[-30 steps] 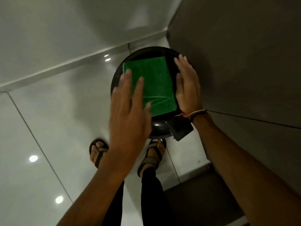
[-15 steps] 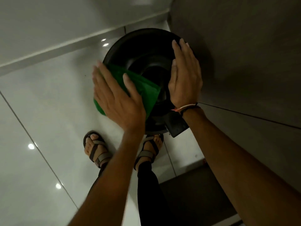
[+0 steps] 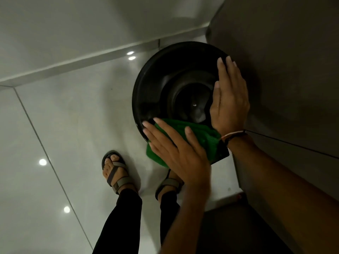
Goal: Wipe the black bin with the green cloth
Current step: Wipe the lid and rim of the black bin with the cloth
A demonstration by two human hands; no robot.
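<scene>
The round black bin (image 3: 154, 83) stands on the floor against a grey wall, its domed lid facing me. The green cloth (image 3: 205, 136) lies bunched over the lid's near edge. My left hand (image 3: 176, 149) presses flat on the cloth with the fingers spread, pointing up and left. My right hand (image 3: 230, 99) rests flat against the bin's right rim, fingers straight and together, a thin cord bracelet at its wrist. The cloth's middle is hidden under my left hand.
Glossy white floor tiles (image 3: 64, 125) spread to the left, with a white skirting (image 3: 73, 59) behind. A grey wall (image 3: 293, 70) runs along the right. My sandalled feet (image 3: 114, 171) stand just below the bin. A dark floor strip (image 3: 225, 226) lies at the lower right.
The cloth has slid from the lid's top, over its left side, down to the near edge under my left hand. My right hand has stayed on the right rim.
</scene>
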